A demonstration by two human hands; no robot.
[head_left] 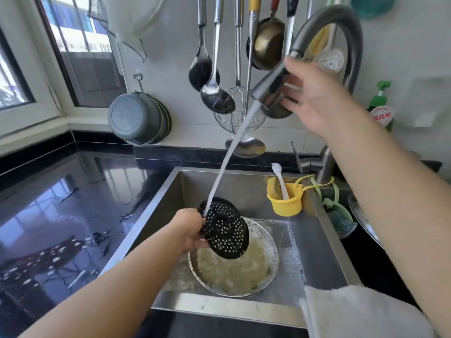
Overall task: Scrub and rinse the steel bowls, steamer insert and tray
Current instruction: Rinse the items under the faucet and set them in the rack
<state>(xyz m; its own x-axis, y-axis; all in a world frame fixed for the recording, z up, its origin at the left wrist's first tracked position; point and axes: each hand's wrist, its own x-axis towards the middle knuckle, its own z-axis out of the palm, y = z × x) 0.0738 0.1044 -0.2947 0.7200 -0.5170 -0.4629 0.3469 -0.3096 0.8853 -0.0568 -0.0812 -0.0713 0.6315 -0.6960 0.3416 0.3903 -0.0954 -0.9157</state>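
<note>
My left hand [189,231] grips a black perforated steamer insert [225,231] by its left edge, tilted over the sink [324,252]. My right hand [317,98] holds the pull-out faucet spray head [271,87], fingers curled round it, angled down to the left. A water stream [229,157] runs from the head onto the insert's upper edge. Below the insert a round steel bowl [273,258] sits in the sink, full of foamy yellowish water.
Ladles, a strainer and small pans hang on the wall behind the faucet. Grey bowls [136,118] hang at the left. A yellow cup [284,201] with a brush hangs in the sink corner. A wet black counter [61,215] lies left; a white cloth [353,311] lies front right.
</note>
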